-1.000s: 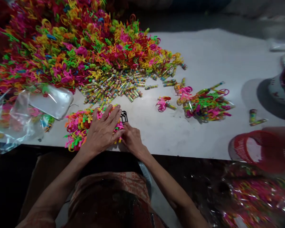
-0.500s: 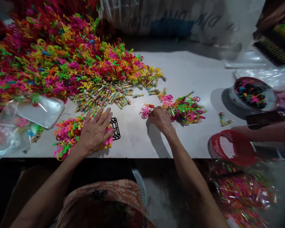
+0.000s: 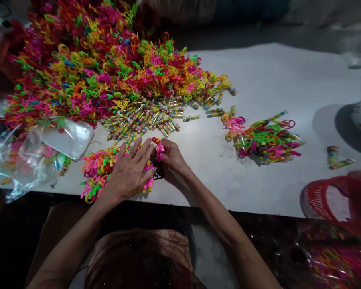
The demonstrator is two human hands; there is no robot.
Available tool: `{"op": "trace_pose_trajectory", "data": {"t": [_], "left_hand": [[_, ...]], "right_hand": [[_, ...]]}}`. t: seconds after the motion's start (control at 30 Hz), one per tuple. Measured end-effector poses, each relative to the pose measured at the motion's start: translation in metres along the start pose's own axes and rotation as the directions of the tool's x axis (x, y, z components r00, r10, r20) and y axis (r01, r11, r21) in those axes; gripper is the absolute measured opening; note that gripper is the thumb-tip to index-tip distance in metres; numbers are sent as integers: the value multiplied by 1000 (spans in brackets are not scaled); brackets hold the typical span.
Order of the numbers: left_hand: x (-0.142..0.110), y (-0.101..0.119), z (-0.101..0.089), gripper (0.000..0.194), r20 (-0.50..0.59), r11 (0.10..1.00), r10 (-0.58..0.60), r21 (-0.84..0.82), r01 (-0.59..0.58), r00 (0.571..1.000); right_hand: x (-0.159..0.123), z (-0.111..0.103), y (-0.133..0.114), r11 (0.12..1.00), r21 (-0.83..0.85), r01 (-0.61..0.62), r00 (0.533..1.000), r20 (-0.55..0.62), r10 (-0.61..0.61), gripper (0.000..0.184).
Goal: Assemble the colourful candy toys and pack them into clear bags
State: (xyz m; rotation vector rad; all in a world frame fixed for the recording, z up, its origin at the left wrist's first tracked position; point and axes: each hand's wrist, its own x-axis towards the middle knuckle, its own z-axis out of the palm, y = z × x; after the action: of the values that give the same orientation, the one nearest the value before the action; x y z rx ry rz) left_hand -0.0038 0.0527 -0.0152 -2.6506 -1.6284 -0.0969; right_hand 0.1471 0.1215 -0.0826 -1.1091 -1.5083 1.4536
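Note:
My left hand point(image 3: 128, 173) lies flat, fingers stretched out, over packed rows of small coloured plastic pieces point(image 3: 100, 167). Under them is a black plastic grid rack point(image 3: 159, 171), whose right end sticks out past the pieces. My right hand point(image 3: 173, 155) is closed at that end, pinching a pink plastic piece point(image 3: 160, 151) close beside my left fingertips. A bit of red and yellow shows just above the pink piece. The tips of my right fingers are partly hidden.
A large heap of coloured plastic pieces point(image 3: 102, 72) fills the back left, with printed tubes point(image 3: 144, 118) along its front. Clear bags point(image 3: 69, 138) lie left. A smaller pile point(image 3: 267, 140) sits right, two loose tubes point(image 3: 332, 156) and a red basket point(image 3: 327, 196) beyond it.
My right hand has come left from beside the small pile to the rack's right end, carrying the pink piece. My left hand stays on the rows. The view has shifted right.

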Motion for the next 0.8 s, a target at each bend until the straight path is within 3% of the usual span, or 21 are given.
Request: {"op": "trace_pose_trajectory", "data": {"t": [0.1, 0.23, 0.33, 0.4, 0.47, 0.53, 0.6, 0.67, 0.73, 0.8], "left_hand": [[0, -1, 1, 60, 10, 1000, 2, -22, -1, 1000], [-1, -1, 0, 63, 20, 999, -15, -43, 16, 1000], [-1, -2, 0, 56, 32, 1000, -13, -18, 14, 999], [-1, -3, 1, 51, 39, 1000, 0, 6, 0, 999], [-2, -4, 2, 50, 33, 1000, 13, 15, -13, 999], [-4, -5, 3, 50, 5, 1000, 18, 5, -18, 1000], [-5, -7, 6, 50, -36, 999, 27, -19, -28, 999], [-5, -8, 9, 51, -72, 998, 43, -46, -47, 996], [-5, -8, 12, 51, -90, 996, 57, -66, -63, 994], [-4, -7, 13, 51, -94, 995, 55, -76, -62, 994]], "right_hand": [[1, -6, 1, 934, -319, 158, 985, 116, -127, 17], [-3, 6, -1, 791, -589, 164, 981, 181, -69, 6], [-3, 11, -3, 753, -633, 177, 975, 219, -45, 11], [-1, -3, -3, 779, -595, 200, 968, 242, -64, 14], [0, -37, -5, 781, -609, 141, 989, 116, -88, 22], [-8, -86, -10, 704, -709, -45, 979, -172, -110, 28], [-29, -137, -18, 563, -778, -280, 891, -428, -148, 24], [-58, -176, -25, 432, -781, -451, 812, -560, -163, 22], [-83, -194, -26, 345, -753, -561, 764, -631, -136, 24], [-94, -192, -17, 302, -722, -623, 732, -674, -100, 24]]}}
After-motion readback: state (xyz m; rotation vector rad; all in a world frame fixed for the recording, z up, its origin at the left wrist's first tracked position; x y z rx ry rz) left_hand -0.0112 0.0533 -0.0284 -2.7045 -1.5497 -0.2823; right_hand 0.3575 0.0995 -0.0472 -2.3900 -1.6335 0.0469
